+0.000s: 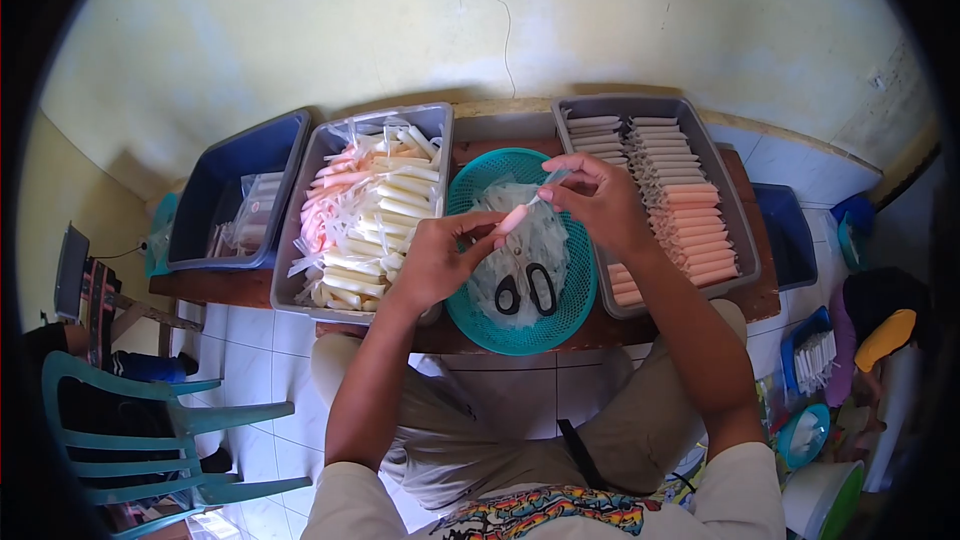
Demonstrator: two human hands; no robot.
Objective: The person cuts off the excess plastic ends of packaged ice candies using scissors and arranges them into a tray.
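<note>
In the head view, we see our left hand [450, 252] pinching a pink tube [512, 220], our right hand [592, 195] pinching its clear tail [534, 201], above the teal basket [462, 312]. Pulling too hard might split the thin wrapper; a loose grip could drop it towards the scissors [524, 268] at six o'clock. We can read no brand, label or writing.
</note>
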